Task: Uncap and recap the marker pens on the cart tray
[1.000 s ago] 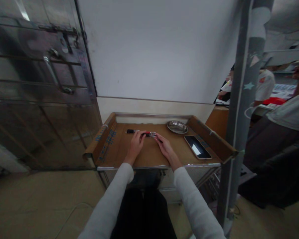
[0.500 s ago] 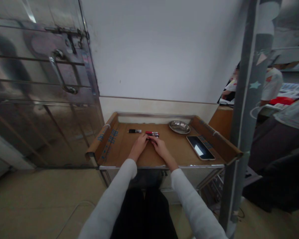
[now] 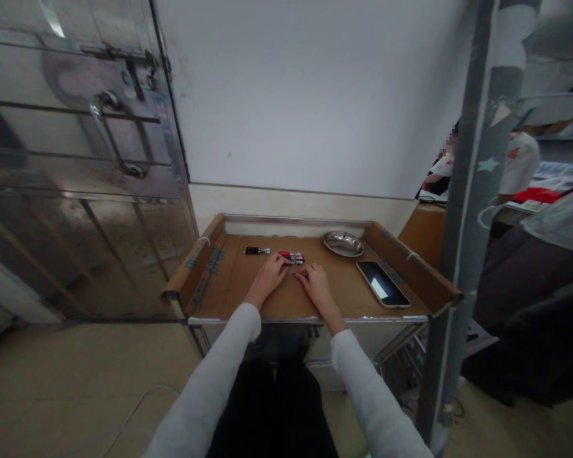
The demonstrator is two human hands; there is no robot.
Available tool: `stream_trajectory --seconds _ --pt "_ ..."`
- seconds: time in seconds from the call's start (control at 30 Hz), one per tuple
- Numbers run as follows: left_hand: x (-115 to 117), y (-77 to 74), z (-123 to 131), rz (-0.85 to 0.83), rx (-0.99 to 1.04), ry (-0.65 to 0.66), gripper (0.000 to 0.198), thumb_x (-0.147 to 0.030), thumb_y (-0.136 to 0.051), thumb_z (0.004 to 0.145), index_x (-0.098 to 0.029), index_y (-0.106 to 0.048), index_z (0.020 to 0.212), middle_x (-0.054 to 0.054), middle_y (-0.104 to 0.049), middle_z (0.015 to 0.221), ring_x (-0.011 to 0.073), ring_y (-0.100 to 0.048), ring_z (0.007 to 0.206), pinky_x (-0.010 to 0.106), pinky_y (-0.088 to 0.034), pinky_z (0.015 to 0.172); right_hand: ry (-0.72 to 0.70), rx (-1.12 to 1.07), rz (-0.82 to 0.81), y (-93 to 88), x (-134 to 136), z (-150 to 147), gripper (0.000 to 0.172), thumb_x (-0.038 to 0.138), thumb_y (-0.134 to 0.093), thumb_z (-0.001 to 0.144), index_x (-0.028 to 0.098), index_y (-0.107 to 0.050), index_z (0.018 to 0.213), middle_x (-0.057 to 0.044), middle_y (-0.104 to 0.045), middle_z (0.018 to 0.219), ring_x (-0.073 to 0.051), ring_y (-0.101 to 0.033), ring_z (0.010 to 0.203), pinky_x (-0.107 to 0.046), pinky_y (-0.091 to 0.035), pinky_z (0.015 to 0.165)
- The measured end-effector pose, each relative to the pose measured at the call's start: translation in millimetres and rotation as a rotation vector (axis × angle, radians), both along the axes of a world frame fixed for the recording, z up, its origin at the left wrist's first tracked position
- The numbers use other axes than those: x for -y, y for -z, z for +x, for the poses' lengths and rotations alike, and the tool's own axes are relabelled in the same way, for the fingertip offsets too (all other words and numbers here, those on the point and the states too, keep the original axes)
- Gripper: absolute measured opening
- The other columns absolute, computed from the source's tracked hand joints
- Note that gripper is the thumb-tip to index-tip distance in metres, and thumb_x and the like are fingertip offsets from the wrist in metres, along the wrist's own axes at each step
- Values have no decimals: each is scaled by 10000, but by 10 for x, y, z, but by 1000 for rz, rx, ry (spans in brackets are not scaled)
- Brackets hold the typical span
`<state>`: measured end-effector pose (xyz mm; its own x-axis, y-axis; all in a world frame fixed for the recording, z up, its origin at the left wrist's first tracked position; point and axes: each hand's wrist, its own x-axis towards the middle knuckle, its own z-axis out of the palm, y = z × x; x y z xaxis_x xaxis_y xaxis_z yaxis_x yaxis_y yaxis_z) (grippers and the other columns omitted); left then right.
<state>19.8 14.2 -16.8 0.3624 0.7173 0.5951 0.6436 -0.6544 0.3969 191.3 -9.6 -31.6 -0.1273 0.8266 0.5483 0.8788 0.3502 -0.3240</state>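
Observation:
My left hand (image 3: 268,277) is closed just in front of a group of red pens (image 3: 291,256), its fingertips pinched on something small and dark that I cannot make out. A short gap to the right, my right hand (image 3: 317,286) is also closed in a pinch. A thin pale sliver shows at its fingertips, too small to name. Both wrists rest low over the brown cardboard sheet (image 3: 239,299) that lines the cart top. Several black pens (image 3: 256,250) lie together to the left of the red ones.
A round steel dish (image 3: 344,243) stands at the back right, with a phone (image 3: 382,284) lying in front of it. Cardboard flaps rise along both sides of the cart. A grey post (image 3: 470,191) stands at right, with people beyond. A metal door (image 3: 76,146) is at left.
My hands were together at the fingertips and have drawn apart. The right one has moved slightly to the right, and a thin sliver shows between them. Pens, dish and phone stay put.

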Motion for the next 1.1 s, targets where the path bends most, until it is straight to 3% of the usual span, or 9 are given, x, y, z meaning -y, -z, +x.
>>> stream_trajectory --seconds 0.1,0.2,0.4,0.7,0.97,1.1 --pt "-17 15 -3 -10 -45 43 82 -194 -563 816 -192 -617 878 51 -553 949 185 -542 956 349 -457 883 -16 23 -6 -25 -37 -13 198 312 -483 882 202 -637 826 -81 -606 856 -228 -516 842 -340 -378 758" --pt "-53 25 0 -20 -75 -24 42 -192 -570 813 -189 -610 827 50 -551 917 192 -533 941 358 -448 876 -7 22 -20 -38 -82 -10 178 273 -483 880 200 -638 834 -88 -614 873 -229 -521 865 -340 -381 771" --pt "-124 -2 38 -17 -95 -179 95 -136 -545 816 -163 -551 907 67 -537 944 203 -517 948 368 -439 880 26 -9 -7 -35 -241 -34 143 209 -470 869 177 -606 900 -97 -626 906 -226 -527 881 -347 -384 793" --pt "-134 -22 35 -10 -119 -191 62 -163 -510 837 -173 -559 874 65 -538 924 196 -531 920 330 -445 854 -5 -126 -6 -37 -271 -30 102 224 -494 848 189 -587 826 -66 -633 832 -207 -540 795 -321 -388 747" --pt "-128 -74 0 -38 -212 -619 247 -103 -352 874 -95 -570 990 158 -566 1016 245 -527 968 364 -423 846 -41 -29 -29 -84 -239 -85 96 215 -512 846 189 -602 824 -51 -630 821 -187 -545 790 -296 -368 739" --pt "-154 -26 -38 -53 -180 -750 308 -62 -312 862 -84 -557 1047 169 -561 1096 259 -516 1028 372 -411 870 -57 10 -29 -128 -222 -115 122 226 -491 864 189 -603 835 -61 -635 864 -193 -552 833 -297 -363 742"
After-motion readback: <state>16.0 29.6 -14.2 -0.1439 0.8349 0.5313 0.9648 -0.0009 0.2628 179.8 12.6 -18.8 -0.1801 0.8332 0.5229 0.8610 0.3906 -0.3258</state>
